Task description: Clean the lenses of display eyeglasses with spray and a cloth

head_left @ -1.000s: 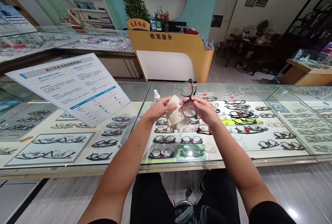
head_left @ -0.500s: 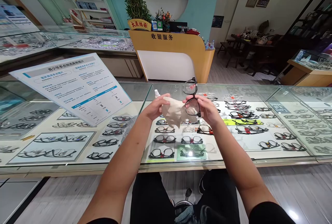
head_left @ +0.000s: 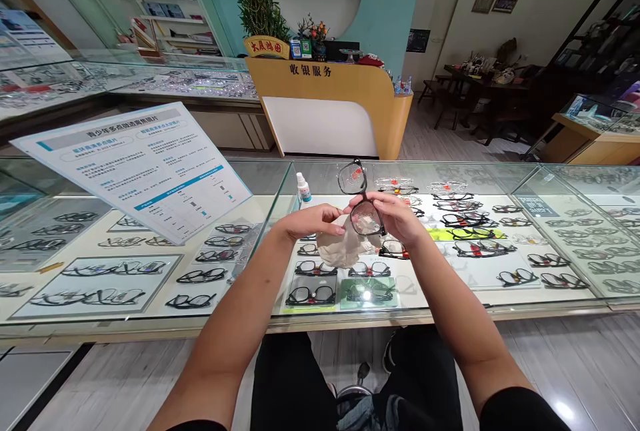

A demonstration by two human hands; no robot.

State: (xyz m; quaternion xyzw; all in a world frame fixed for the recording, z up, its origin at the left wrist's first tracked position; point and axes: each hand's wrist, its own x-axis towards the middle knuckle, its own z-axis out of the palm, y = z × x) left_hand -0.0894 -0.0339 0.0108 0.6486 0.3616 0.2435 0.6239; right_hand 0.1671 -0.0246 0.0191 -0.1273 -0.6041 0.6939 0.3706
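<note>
A pair of black-framed glasses [head_left: 358, 196] is held upright over the glass display counter [head_left: 500, 298], one lens above the other. My right hand [head_left: 397, 216] grips the frame at the bridge and lower lens. My left hand [head_left: 306, 222] pinches a beige cleaning cloth [head_left: 340, 248], which hangs below and against the lower lens. A small white spray bottle [head_left: 303, 189] with a blue label stands on the counter just behind my left hand.
Many pairs of glasses lie in rows under the glass top [head_left: 465, 221]. A tilted printed info sheet [head_left: 137, 168] stands at the left. Beyond are a yellow cashier desk [head_left: 330, 101], a potted plant [head_left: 260, 11], and dark tables at the right.
The glasses have tilted, their top lens swinging left. The cloth has dropped from between my hands to below the lower lens, uncovering the spray bottle.
</note>
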